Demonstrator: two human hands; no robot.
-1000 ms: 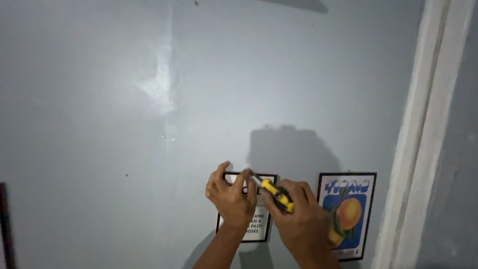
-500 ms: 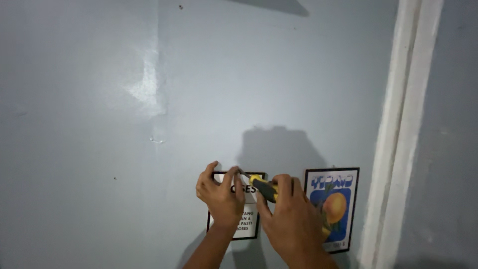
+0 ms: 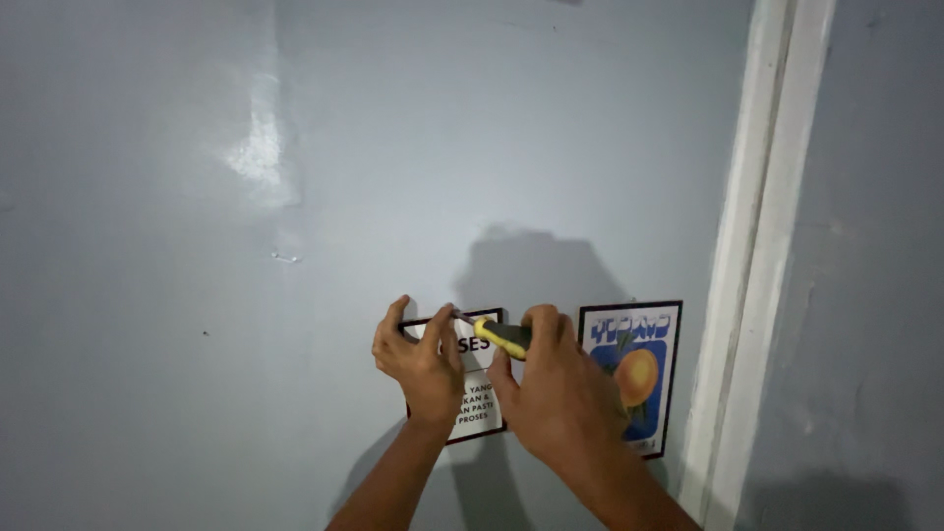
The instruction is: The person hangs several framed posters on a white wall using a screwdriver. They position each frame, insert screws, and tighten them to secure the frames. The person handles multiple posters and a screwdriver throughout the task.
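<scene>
Hands at work against a pale grey painted wall [image 3: 295, 147]. Left hand [image 3: 425, 366] is pressed over the upper left part of a small white framed sign [image 3: 476, 385] with a dark border, which is mounted flat on the wall; its fingers [image 3: 391, 320] curl around the sign's top edge and upper left corner, with the thumb lying across its face. Right hand [image 3: 560, 393] is closed around a yellow and black utility knife [image 3: 503, 337], fingers wrapped about the handle. The knife lies nearly level, its tip directed left toward the sign's top edge, just beside the left thumb; whether a blade is extended cannot be told. Just to the right of the sign hangs a blue framed picture [image 3: 631, 376] showing an orange fruit, partly covered by the right hand. Further right runs a white door frame [image 3: 762, 246], upright. Both hands cast a dark shadow on the wall above.
</scene>
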